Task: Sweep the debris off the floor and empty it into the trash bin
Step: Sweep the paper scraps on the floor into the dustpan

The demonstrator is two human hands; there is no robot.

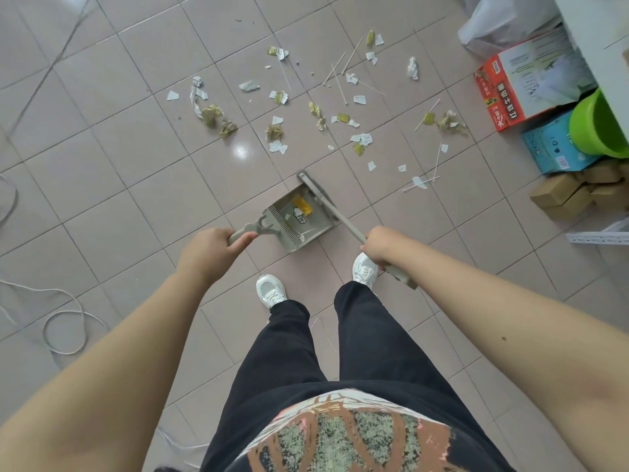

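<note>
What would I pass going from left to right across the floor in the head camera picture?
White cable loop → left hand → the dustpan it holds → right hand, gripping the broom → green bucket.

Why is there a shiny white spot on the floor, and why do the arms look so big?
Head view: the white spot is glare from a light on the glossy tiles; the wide-angle lens stretches the forearms near the camera and bends the tile lines.
</note>
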